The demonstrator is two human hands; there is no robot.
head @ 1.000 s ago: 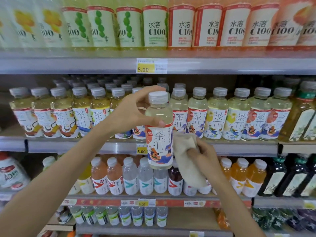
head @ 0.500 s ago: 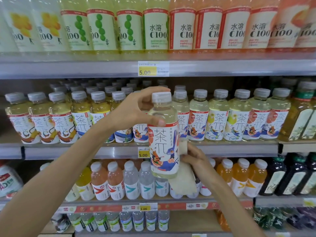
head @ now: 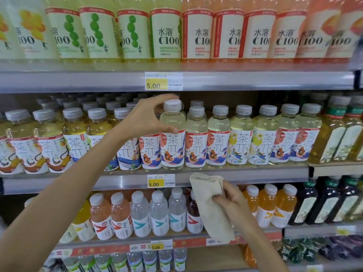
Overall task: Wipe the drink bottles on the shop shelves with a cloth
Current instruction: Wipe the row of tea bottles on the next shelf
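bottle [head: 172,134] back in its row – left hand [head: 145,119] pinches it; right hand [head: 231,199] grips cloth [head: 208,207] below shelf edge [head: 255,176]

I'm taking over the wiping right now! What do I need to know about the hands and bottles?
Left hand grips the pale clear tea bottle with the grey cap, standing in the front row on the grey middle shelf.
Right hand holds the folded cream cloth lower down, away from that bottle.
Done: that bottle was being wiped a moment ago.
Left: let go, then wipe the next bottles; which are clean doesn't show.
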